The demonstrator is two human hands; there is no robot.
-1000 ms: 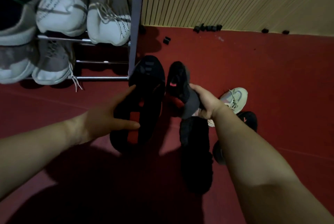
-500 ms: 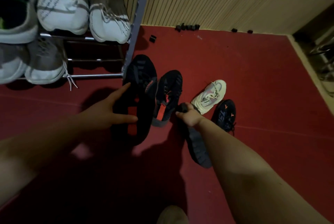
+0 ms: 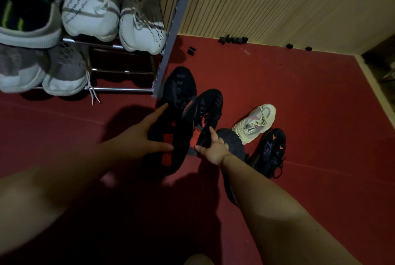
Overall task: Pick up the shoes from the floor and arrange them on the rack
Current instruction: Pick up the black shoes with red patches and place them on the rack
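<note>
The black shoe (image 3: 171,123) at the frame's centre is sole-up, a red patch showing on its tread, and the left hand (image 3: 139,138) has it pinched across the waist, thumb on the sole and fingers along its far edge. It should be light and bendy, with a knit upper that gives, so the stiffer sole edge or heel is the safer hold. Just right of it its likely mate (image 3: 208,112) lies on the floor, and the right hand (image 3: 213,149) spreads wide over its heel, closed on nothing yet. Further right a cream shoe (image 3: 254,123) reads "CAPRO" in part; below it a dark shoe (image 3: 270,151) bears blurred lettering I cannot read. The rack (image 3: 168,50), upper left, has a bare gap on its bottom rails.
</note>
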